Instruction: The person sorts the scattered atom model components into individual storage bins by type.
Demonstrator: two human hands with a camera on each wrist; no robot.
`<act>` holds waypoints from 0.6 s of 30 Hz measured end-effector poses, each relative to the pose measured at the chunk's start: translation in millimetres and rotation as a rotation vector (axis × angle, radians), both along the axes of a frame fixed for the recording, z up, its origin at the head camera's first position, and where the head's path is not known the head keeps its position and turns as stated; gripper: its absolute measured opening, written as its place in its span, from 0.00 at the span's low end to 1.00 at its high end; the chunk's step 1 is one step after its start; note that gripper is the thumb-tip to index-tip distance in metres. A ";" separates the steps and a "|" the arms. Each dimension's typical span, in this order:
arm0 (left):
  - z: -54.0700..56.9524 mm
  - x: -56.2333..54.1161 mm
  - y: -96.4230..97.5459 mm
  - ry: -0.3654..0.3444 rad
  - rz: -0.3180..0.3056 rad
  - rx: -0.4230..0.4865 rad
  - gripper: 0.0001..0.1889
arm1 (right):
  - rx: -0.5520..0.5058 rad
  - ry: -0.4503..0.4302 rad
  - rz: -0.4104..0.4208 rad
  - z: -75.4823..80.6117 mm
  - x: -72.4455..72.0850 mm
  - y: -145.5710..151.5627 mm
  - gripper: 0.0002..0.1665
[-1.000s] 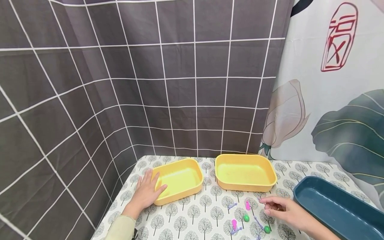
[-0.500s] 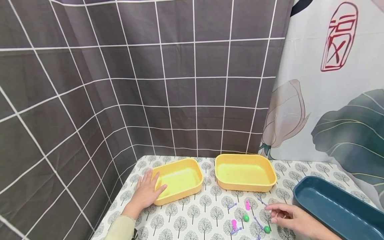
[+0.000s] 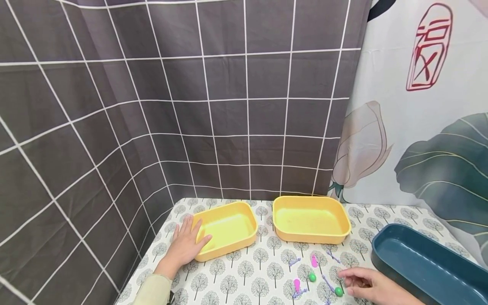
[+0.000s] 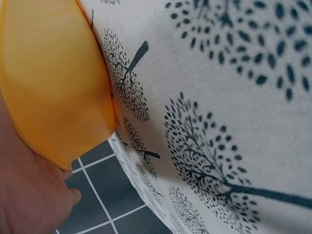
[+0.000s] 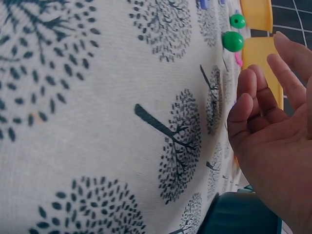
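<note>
My left hand (image 3: pixel 184 245) rests on the left end of a yellow tray (image 3: pixel 228 250), its fingers spread straight over the rim. In the left wrist view the tray's yellow wall (image 4: pixel 53 83) stands beside the hand. My right hand (image 3: pixel 364 283) hovers above the cloth with loosely curled fingers and holds nothing. Left of it lie a green ball (image 3: pixel 339 291), another green ball (image 3: pixel 312 277), a pink piece (image 3: pixel 314 261) and a second pink piece (image 3: pixel 297 285). Thin purple sticks lie among them, one purple stick (image 3: pixel 333 256) just beyond my right fingertips.
A second yellow tray (image 3: pixel 310 238) stands at the back, right of the first. A dark blue tray (image 3: pixel 396 271) lies at the right, beside my right hand. Tree-patterned cloth (image 3: pixel 244 292) covers the table. A grid-patterned curtain (image 3: pixel 228 114) hangs behind.
My right hand has drawn back toward the near right, away from the far purple stick, which has come into view where the fingers were. My left hand stays on the yellow tray.
</note>
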State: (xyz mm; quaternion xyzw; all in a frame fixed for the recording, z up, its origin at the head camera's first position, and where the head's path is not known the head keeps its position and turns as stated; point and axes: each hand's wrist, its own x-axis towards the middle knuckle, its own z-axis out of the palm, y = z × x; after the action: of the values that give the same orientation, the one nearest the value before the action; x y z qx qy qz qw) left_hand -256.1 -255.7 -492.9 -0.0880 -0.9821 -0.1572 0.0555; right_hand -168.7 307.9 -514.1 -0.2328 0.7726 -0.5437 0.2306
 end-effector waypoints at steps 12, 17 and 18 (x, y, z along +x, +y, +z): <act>0.9 0.0 -0.1 -0.011 0.001 -0.008 0.44 | 0.020 -0.020 0.026 -5.7 -0.2 -5.3 0.23; 1.6 -0.1 0.1 -0.018 0.004 -0.006 0.44 | 0.031 -0.032 0.022 -5.4 0.4 -7.2 0.23; 1.9 -0.1 0.0 -0.018 0.004 -0.005 0.44 | 0.032 -0.030 0.022 -5.4 0.6 -7.5 0.23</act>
State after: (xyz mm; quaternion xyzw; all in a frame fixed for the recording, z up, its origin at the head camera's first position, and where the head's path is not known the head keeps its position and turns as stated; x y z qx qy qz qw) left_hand -256.2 -255.7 -491.1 -0.0848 -0.9831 -0.1555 0.0467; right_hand -168.1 300.4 -519.5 -0.2294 0.7751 -0.5320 0.2521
